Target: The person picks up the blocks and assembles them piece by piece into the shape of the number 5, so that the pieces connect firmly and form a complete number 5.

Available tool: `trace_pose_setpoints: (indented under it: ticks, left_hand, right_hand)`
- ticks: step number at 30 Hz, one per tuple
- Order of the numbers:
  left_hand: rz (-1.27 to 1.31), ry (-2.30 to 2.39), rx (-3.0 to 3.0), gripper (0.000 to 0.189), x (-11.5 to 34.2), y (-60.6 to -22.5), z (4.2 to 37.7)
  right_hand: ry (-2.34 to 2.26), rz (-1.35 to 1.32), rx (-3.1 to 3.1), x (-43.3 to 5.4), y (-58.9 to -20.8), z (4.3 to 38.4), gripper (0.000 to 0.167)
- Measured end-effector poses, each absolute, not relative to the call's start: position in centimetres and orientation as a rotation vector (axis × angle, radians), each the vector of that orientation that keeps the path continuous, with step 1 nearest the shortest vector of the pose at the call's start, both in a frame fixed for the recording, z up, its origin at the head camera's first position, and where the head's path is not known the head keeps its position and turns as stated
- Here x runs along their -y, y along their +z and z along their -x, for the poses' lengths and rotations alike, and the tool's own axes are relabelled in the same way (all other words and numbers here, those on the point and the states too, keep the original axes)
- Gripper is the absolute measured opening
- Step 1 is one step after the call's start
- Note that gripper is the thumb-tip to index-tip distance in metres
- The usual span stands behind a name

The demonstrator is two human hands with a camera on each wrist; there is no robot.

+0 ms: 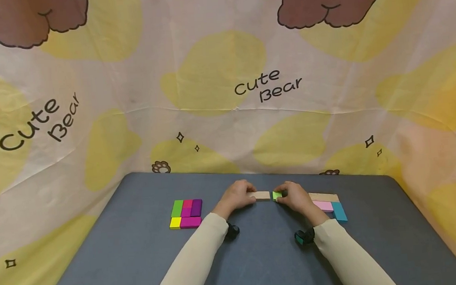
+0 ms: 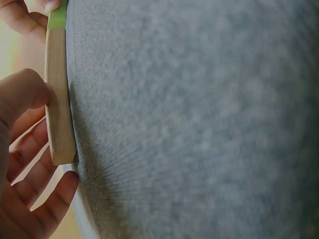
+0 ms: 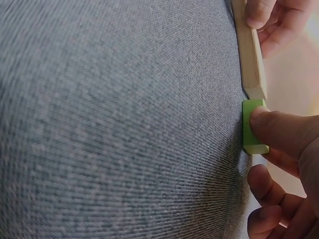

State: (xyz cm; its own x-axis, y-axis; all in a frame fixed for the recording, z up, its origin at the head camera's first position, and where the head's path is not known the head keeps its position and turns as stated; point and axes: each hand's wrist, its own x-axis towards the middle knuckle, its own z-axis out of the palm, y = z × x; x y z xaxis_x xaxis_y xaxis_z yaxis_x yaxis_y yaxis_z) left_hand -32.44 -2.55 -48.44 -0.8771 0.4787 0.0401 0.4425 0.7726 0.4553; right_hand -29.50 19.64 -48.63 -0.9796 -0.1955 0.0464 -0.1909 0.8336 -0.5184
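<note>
Near the far side of the table, my left hand [image 1: 236,196] grips a plain wooden block [image 1: 261,196] by its left part. In the left wrist view its thumb [image 2: 27,92] presses one long side of that block, with fingers behind. My right hand [image 1: 295,196] pinches a small light-green block [image 1: 277,195] just to the right of the wooden one. The right wrist view puts the thumb on the near face of the green block [image 3: 253,124]. The two blocks lie end to end in line, a thin gap showing between them in the head view.
At left on the grey table [image 1: 140,254] lies a group of flat blocks: green [image 1: 177,208], pink [image 1: 187,208], purple [image 1: 196,208], yellow [image 1: 175,223] and magenta [image 1: 191,222]. Behind the right wrist are wooden [image 1: 325,197], pink [image 1: 323,206] and blue [image 1: 339,212] pieces. A printed cloth [image 1: 211,130] stands behind.
</note>
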Motion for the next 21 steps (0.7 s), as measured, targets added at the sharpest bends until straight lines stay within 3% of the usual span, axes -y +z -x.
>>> trace_pose_setpoints:
  ticks: [21]
  left_hand:
    - [-0.790,0.721,-2.897,0.024,1.77,-48.97,32.25]
  right_hand:
    - [-0.871,0.330,-3.002,-19.70,-48.89,29.53,0.027]
